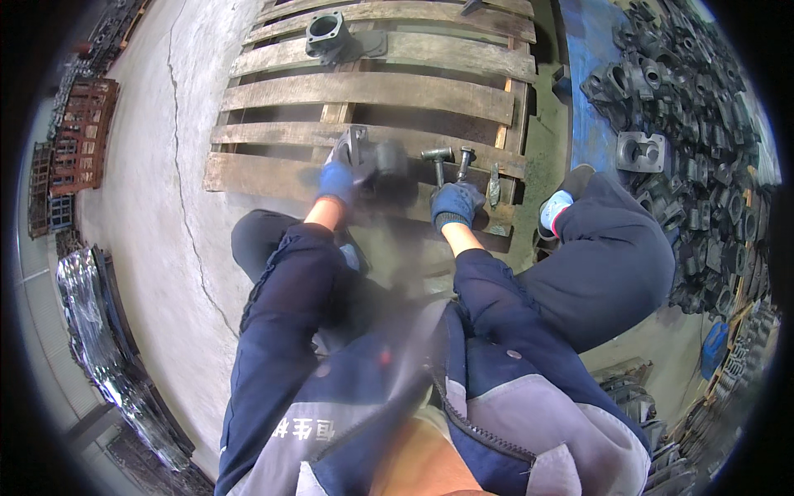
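Observation:
My left hand (pixel 335 183), in a blue glove, closes on the side of a dark metal casting (pixel 357 149) with a flange, near the front of the wooden pallet (pixel 413 89). Beside that casting is a rounded dark part (pixel 387 159), blurred. My right hand (pixel 455 204), gloved in blue, is closed at the pallet's front right. A hammer (pixel 437 155) has its handle running down into this glove. Right against the same hand stands a second metal tool (pixel 465 159) with a round end; whether the fingers also grip it is hidden.
Another flanged casting (pixel 325 36) rests on the far pallet slats. A small wrapped-looking object (pixel 494 186) lies right of my right hand. Many dark castings (pixel 686 124) are heaped on a blue sheet (pixel 589 99) at right. My bent legs flank the pallet's near edge.

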Action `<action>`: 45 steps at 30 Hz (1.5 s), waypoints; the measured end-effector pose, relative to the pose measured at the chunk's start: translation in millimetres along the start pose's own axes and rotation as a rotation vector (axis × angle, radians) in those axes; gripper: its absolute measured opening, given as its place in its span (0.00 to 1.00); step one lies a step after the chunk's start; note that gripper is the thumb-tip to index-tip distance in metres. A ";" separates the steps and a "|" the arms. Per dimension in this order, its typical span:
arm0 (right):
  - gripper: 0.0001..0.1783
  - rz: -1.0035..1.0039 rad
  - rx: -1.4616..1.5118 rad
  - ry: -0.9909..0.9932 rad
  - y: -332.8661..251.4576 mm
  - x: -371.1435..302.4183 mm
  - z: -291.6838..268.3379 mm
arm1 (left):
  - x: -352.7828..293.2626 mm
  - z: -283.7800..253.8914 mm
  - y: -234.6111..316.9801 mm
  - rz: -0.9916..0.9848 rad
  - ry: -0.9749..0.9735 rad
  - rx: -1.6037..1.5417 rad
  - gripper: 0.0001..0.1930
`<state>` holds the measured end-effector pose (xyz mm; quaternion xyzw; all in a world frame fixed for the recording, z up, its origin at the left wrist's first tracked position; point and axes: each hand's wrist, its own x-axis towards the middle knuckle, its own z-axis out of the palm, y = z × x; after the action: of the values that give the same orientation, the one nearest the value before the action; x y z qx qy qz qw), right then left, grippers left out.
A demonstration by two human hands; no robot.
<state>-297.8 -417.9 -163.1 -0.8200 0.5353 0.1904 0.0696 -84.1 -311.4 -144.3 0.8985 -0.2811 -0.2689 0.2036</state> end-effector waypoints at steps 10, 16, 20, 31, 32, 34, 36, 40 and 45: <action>0.24 -0.146 1.821 -0.394 -72.5 89.0 118.9 | -21.5 -10.4 -13.0 0.023 -0.092 -0.802 0.17; 0.23 -0.014 1.741 -0.493 -60.0 65.5 38.7 | -32.1 -35.2 -27.0 0.335 -0.050 -0.130 0.21; 0.23 -0.021 1.775 -0.588 -64.4 47.6 -57.4 | -24.7 -36.1 -26.2 0.138 -0.116 -0.419 0.19; 0.23 0.053 1.679 -0.419 -93.5 139.1 -146.0 | -17.0 -101.6 43.7 -0.103 0.242 -1.354 0.19; 0.23 -0.168 1.418 -0.263 -96.3 173.0 -148.1 | -21.9 -107.9 47.6 -0.050 0.265 -1.223 0.19; 0.22 -0.614 0.861 0.220 -101.8 230.6 -145.5 | -31.9 -119.1 54.3 0.085 0.281 -0.990 0.18; 0.21 -0.574 0.581 0.206 -103.6 282.9 -154.7 | -44.0 -127.2 61.4 0.168 0.339 -1.040 0.18; 0.15 -0.692 0.677 0.351 -126.6 332.9 -193.0 | -55.1 -141.8 71.8 0.104 0.329 -1.112 0.19; 0.18 -0.544 0.450 0.309 -168.7 339.5 -224.2 | -51.3 -149.5 77.9 0.065 0.269 -1.194 0.19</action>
<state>28.4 -707.9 -103.7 -0.9154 0.3306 -0.0829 0.2142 -61.3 -306.9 30.5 0.6461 -0.0809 -0.2580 0.7137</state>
